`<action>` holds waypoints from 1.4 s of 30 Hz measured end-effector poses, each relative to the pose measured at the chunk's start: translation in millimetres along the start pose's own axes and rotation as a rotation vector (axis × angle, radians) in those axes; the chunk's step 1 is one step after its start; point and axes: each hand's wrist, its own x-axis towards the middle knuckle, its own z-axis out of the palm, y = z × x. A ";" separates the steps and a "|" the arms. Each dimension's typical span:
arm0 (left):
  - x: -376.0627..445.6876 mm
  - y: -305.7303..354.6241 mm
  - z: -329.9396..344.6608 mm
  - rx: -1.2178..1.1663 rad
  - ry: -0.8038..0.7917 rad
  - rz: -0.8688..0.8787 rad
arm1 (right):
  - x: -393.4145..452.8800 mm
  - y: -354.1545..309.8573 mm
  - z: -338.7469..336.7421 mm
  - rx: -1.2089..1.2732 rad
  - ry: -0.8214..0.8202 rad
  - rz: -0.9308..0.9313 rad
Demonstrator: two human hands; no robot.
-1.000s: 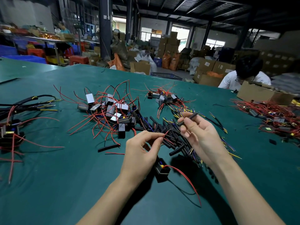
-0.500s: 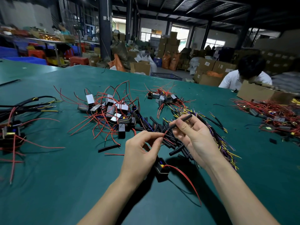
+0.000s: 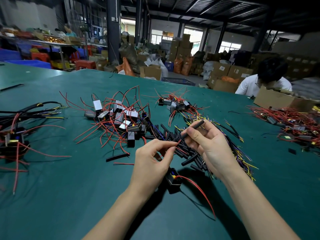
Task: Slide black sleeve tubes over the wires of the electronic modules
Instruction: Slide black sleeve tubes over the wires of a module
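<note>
- the black sleeve tube [image 3: 192, 128] is the landmark: it sits in my right hand [image 3: 207, 144], above the heap of loose sleeve tubes [image 3: 181, 149] on the green table [image 3: 69, 187].
- its long axis runs slantwise, the far end up and away to the right, the near open end down and left, pointed at my left hand [image 3: 152, 163].
- the red wire tip [image 3: 178, 142] lies just beside that near mouth, to the tube's lower left; whether it has entered yet i cannot tell.
- the wire and the tube look close to one line, so i judge the coming move to be a short push along that slant.
- my right hand pinches the tube near its lower end between thumb and forefinger, the other fingers curled loosely below.
- my left hand pinches the red wire just behind its tip, thumb against forefinger.
- below and left of the tube, partly under my left hand, the black module [image 3: 173, 178] rests on the table, with a second red lead [image 3: 199, 191] trailing off toward me.
</note>
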 end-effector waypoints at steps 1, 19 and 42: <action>0.0 -0.1 0.3 0.001 0.002 -0.005 | 0.0 -0.8 -1.1 -0.065 -0.012 0.000; 8.2 -5.5 -24.4 0.170 -0.113 0.046 | -4.4 7.6 2.6 -0.342 -0.073 0.113; 20.6 1.5 -34.6 -0.105 -0.224 -0.202 | -5.0 12.8 19.2 -0.811 -0.313 0.113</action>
